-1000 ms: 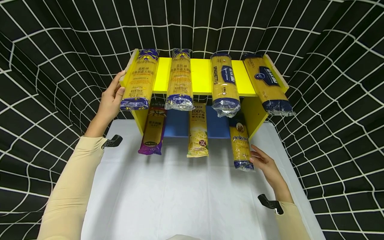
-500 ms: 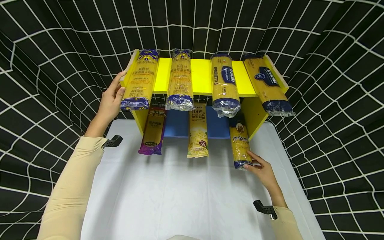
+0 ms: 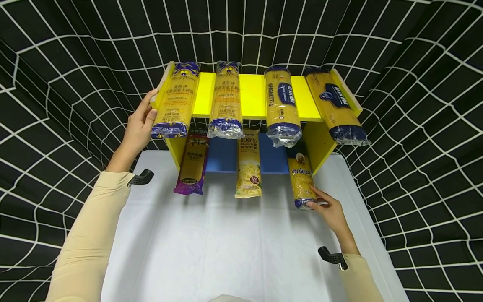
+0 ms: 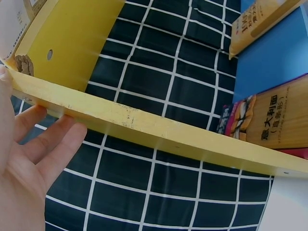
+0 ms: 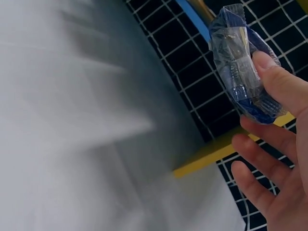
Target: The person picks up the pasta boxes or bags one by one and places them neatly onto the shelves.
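Note:
My right hand [image 3: 331, 214] pinches the near end of the Ankara spaghetti pack [image 3: 302, 176], at the right of the shelf's lower level. In the right wrist view the thumb presses the pack's clear and blue crinkled end [image 5: 240, 72], the index finger is under it, and the other fingers are spread. My left hand [image 3: 138, 128] holds the upper left corner of the yellow shelf [image 3: 253, 98], its fingers [image 4: 57, 139] along the outer face of the side panel and the thumb at its front edge. A spaghetti pack [image 3: 176, 100] lies beside that thumb.
Three more spaghetti packs lie on the top level, among them a right-hand one [image 3: 337, 105] against the side wall. Below, a purple-ended pasta pack [image 3: 192, 163] and a yellow pasta pack [image 3: 249, 163] jut over the blue board [image 3: 222, 155]. White cloth [image 3: 234, 243] covers the table; black gridded fabric surrounds it.
My right hand has moved left from beside the Ankara pack and taken hold of its near end. The pack has slid slightly inward. My left hand has stayed still.

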Demonstrator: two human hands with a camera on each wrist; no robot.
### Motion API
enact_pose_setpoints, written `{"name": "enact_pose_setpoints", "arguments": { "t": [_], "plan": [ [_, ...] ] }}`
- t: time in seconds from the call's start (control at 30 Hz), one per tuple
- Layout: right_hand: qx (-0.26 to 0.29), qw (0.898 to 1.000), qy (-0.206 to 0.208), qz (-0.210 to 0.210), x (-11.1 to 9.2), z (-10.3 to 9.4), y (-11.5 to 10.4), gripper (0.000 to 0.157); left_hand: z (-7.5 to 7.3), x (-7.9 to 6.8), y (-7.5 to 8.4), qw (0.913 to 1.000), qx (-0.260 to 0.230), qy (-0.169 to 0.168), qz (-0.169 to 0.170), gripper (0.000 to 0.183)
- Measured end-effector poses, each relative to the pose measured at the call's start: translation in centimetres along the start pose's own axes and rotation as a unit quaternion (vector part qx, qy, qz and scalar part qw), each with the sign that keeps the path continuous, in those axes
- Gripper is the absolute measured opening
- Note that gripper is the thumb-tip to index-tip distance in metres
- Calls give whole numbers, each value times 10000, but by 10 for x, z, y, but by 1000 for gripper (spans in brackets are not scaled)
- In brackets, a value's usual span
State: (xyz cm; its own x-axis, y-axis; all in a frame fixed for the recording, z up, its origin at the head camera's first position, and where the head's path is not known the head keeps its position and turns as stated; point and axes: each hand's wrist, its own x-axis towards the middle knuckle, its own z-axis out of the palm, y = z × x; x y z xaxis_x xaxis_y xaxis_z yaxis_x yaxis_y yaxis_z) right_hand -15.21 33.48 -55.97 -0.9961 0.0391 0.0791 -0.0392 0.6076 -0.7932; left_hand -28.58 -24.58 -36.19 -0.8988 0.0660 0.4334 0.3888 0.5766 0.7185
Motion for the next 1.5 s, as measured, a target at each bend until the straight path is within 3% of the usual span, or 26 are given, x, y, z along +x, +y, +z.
{"name": "enact_pose_setpoints", "arguments": {
  "t": [0.33, 0.43, 0.53, 0.6, 0.67, 0.73, 0.77, 0.83, 0.9, 0.97, 1.0, 1.2, 1.5],
  "plan": [
    [-211, 9997, -44, 73, 10, -3, -5, 58, 0, -1, 1, 10000, -1, -11, -23, 51],
    [-347, 9992, -138, -169, 10, -6, -10, 63, 0, -1, 1, 10000, 20, -1, -10, 50],
    [-506, 9972, 71, -552, 8, -12, -20, 63, 0, -1, 1, 10000, 1, -13, -14, 51],
    [-237, 9966, 237, -758, 6, -15, -30, 57, 0, -1, 1, 10000, 1, -10, -10, 51],
    [536, 9937, 25, -980, 3, -17, -40, 47, 0, -1, 1, 10000, 0, -11, -11, 51],
    [1557, 9770, -752, -1245, 1, -17, -50, 40, -1, -2, 1, 10000, 20, -1, -4, 51],
    [2067, 9602, -1335, -1322, 0, -15, -53, 39, -1, -1, 1, 10000, 23, 6, 2, 51],
    [2784, 9145, -2630, -1301, -1, -10, -59, 40, -1, -1, 1, 10000, 32, 13, -3, 51],
    [2977, 8756, -3626, -1146, -1, -1, -60, 41, 0, -1, 1, 10000, 31, 21, -11, 51],
    [2948, 8564, -4133, -940, 1, 8, -58, 42, 0, 0, 0, 10000, 17, 12, -16, 50],
    [2902, 8532, -4243, -885, 2, 13, -57, 42, 1, 0, 0, 10000, 3, 1, -18, 50],
    [2883, 8571, -4148, -1009, 9, 27, -47, 42, 1, -1, -1, 10000, -47, 5, 38, 50],
    [2928, 8672, -3901, -1001, 21, 31, -45, 42, 0, 0, 1, 10000, -31, 10, 19, 51]
  ]
}}
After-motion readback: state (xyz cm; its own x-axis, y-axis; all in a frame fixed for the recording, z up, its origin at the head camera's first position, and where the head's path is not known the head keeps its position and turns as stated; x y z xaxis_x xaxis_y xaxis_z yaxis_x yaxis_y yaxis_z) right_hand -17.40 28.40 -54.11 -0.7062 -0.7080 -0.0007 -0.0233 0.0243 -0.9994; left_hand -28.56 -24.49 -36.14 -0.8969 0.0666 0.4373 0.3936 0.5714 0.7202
